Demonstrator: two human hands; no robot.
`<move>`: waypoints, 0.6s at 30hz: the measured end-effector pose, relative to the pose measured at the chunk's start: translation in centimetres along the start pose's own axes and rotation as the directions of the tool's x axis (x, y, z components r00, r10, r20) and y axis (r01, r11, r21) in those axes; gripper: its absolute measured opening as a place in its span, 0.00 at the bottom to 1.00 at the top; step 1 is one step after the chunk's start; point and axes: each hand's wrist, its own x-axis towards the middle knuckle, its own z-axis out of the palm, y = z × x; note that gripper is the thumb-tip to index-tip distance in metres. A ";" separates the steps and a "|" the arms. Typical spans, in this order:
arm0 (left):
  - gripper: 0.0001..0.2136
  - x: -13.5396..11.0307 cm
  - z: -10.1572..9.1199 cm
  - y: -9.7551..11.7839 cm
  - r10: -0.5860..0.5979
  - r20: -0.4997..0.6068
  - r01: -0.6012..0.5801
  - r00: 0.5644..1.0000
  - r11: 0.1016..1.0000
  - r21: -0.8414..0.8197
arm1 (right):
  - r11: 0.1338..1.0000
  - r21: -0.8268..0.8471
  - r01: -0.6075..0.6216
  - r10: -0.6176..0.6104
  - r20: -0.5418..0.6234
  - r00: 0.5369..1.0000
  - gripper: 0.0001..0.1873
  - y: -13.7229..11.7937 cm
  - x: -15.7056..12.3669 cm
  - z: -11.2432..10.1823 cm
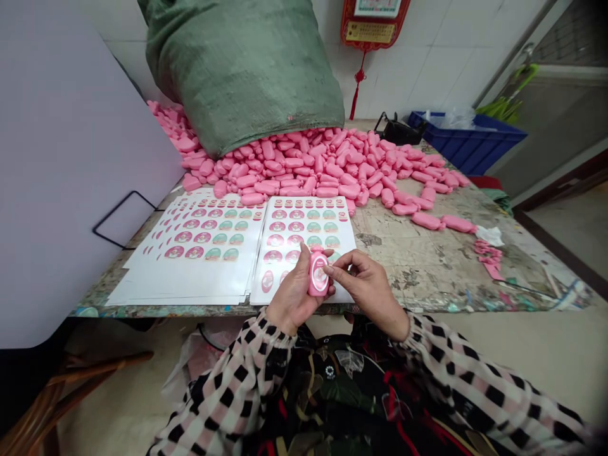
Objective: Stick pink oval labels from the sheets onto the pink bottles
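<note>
Left fingers point(303, 261) cradle a pink bottle point(316, 272) — pinched right fingers point(351, 258) touch its oval label point(320, 282).

Soft, fairly even indoor light makes the white sticker sheets point(180, 285) look brightest; below the pale panel point(85, 164), lower left sinks nearly to black. The pink bottle point(317, 273) is reasonably clear, its small print illegible. Wide-angle distortion stretches the checked right sleeve point(489, 380) and slants the door frame point(542, 25).
</note>
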 end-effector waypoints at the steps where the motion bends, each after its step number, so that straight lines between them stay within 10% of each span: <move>1: 0.26 0.0 0.0 0.0 0.001 0.002 -0.001 1.000 1.000 0.004 | 1.000 -0.009 -0.006 0.006 -0.004 1.000 0.13 0.0 0.0 0.0; 18: 0.24 -1.5 -0.2 1.5 -0.144 0.140 0.073 0.980 0.904 0.421 | 0.932 -0.299 0.205 -0.163 0.160 0.974 0.11 0.6 -0.3 -1.4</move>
